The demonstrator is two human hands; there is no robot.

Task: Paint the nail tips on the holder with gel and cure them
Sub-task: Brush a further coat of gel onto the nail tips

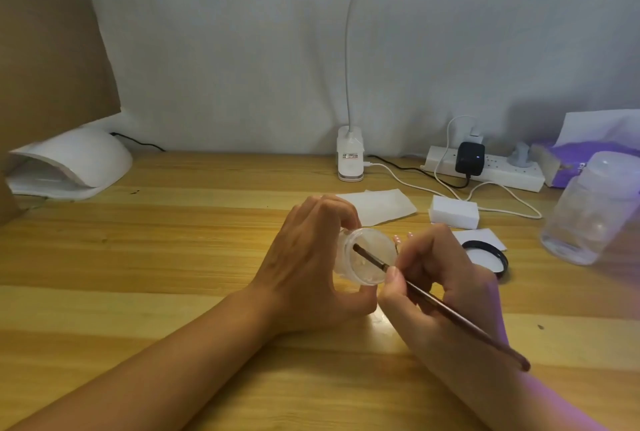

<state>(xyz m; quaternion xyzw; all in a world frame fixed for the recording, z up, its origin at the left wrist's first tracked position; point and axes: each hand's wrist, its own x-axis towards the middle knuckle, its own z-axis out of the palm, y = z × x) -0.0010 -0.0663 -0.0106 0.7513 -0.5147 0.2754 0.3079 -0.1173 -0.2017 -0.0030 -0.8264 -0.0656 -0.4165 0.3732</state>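
The left hand (304, 264) curls round a small clear plastic gel jar (363, 257), tilting its mouth toward the right hand (446, 278); that hand pinches a thin brown brush (450, 309), its tip inside the jar.

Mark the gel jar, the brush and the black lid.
gel jar (360, 273): head view, lower wall inside the open mouth.
brush (450, 312): head view, middle of the handle.
black lid (485, 256): head view, pale inner face.
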